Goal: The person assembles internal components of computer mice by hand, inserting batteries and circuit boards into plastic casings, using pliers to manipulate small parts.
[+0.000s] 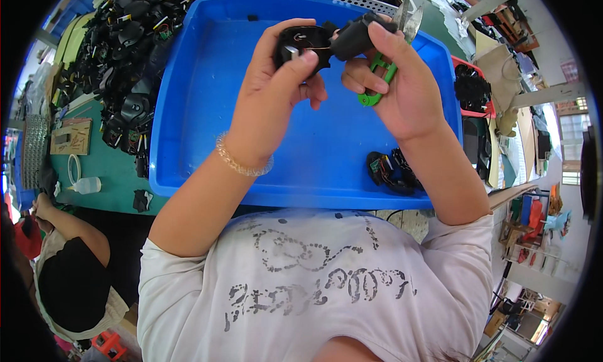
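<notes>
Head view: both hands full above a blue tray

Near the far side of the blue tray (301, 167), the person's two hands are raised side by side, each gripping a dark part. The left hand (260, 92) curls around a black shell (286, 43), its hollow side showing; the fingers wrap the outer edge while the thumb lies across the lower rim, leaving little gap. A thin wire seems to run from the shell toward the other part, though where it ends cannot be told.

The right hand (411, 95) pinches a black cylindrical piece (355, 39) between thumb and fingers, right beside the shell. Its lower fingers are bent in around green-handled snips (388, 74), whose metal blades point away from the body; how far those blades stand apart cannot be told. A clear, coiled bracelet (244, 163) circles the left wrist.

At the tray's near right corner lie a few black parts (386, 172), and a small dark scrap (252, 17) sits by the far left. Left of the tray, a large heap of black parts (135, 41) covers much of the green tabletop (116, 186), with a small translucent bottle (87, 185) nearer the edge. To the right, a red bin (475, 114) holds more dark pieces.
</notes>
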`<move>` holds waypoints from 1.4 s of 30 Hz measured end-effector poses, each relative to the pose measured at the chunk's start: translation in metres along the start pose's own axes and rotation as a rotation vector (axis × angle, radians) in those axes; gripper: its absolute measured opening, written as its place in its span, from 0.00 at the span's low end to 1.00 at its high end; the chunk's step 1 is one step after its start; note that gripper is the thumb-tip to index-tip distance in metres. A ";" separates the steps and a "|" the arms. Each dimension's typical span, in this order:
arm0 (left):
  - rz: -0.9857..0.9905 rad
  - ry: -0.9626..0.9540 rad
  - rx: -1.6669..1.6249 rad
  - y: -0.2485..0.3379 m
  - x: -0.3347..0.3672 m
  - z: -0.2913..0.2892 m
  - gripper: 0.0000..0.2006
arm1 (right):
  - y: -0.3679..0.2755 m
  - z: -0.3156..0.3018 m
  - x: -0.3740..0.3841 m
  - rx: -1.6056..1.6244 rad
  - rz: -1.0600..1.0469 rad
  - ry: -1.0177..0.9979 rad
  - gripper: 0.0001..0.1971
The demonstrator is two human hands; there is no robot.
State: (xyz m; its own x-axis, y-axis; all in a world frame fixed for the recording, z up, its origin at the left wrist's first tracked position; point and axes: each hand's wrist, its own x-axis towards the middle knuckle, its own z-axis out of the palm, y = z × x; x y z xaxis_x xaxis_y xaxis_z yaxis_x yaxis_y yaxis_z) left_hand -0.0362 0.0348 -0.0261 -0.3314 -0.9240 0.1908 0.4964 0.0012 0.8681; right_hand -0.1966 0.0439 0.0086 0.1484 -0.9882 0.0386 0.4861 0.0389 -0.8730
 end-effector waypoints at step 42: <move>-0.208 -0.312 -0.239 0.002 -0.002 -0.004 0.21 | 0.006 -0.018 -0.010 -1.341 -0.986 -0.164 0.22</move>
State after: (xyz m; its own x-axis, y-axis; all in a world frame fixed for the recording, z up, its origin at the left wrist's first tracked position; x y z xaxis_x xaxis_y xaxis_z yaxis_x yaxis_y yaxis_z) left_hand -0.0315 0.0355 -0.0271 -0.6523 -0.7353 0.1841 0.5527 -0.2951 0.7794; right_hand -0.2108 0.0510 -0.0053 0.3797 -0.5267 0.7605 -0.5760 -0.7779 -0.2512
